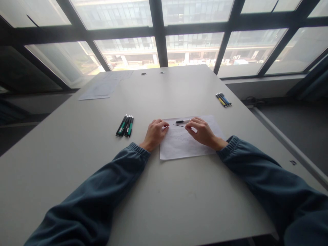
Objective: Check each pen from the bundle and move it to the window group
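My right hand (202, 131) pinches a thin dark pen refill (179, 125) above a white sheet of paper (184, 147). The refill's tip points left, toward my other hand. Just beyond it, a pen barrel (180, 121) with a black grip lies on the paper, its right end partly behind my right fingers. My left hand (155, 133) rests at the sheet's left edge, thumb and fingers curled together; whatever they may hold is too small to make out. Left of that hand lies a group of black pens with green parts (124, 125).
The white table (143, 194) reaches toward the windows. At its right side lie several pens with yellow and blue parts (223, 99). More paper sheets (98, 87) lie at the far left. A small dark mark (292, 162) is near the right edge.
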Tool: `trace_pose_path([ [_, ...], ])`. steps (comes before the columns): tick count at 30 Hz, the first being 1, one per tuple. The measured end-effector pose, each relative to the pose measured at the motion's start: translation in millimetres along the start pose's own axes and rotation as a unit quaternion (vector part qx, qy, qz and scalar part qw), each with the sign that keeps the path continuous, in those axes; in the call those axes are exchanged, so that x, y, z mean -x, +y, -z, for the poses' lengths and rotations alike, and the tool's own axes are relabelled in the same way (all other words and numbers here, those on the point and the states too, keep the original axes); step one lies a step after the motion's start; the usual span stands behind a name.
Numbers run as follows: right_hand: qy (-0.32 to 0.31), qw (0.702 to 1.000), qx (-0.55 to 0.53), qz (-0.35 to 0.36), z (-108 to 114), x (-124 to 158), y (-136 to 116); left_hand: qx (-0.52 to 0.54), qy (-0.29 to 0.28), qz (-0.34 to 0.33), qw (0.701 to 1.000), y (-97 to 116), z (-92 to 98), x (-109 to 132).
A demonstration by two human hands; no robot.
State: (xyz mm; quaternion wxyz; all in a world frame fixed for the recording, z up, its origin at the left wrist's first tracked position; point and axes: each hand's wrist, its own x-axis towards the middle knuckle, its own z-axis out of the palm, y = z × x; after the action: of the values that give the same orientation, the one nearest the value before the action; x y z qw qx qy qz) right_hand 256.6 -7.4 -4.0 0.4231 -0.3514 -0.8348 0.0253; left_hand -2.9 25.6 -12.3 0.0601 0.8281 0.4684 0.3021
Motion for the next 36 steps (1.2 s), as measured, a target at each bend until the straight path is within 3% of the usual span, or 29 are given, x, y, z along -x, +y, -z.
trace_pose_path([
  [7,-0.003,1.0,0.01,-0.004,-0.5,1.3,1.5,0.11,0.1,-0.044,0.988,7.1,2.3,-1.4],
  [11,0.004,1.0,0.017,-0.003,-0.9,2.0,2.4,0.151,0.124,-0.061,0.979,13.6,3.5,-0.9],
  [36,-0.031,0.999,0.038,0.023,-0.4,2.6,4.0,0.173,0.065,-0.121,0.975,20.5,8.5,0.9],
])
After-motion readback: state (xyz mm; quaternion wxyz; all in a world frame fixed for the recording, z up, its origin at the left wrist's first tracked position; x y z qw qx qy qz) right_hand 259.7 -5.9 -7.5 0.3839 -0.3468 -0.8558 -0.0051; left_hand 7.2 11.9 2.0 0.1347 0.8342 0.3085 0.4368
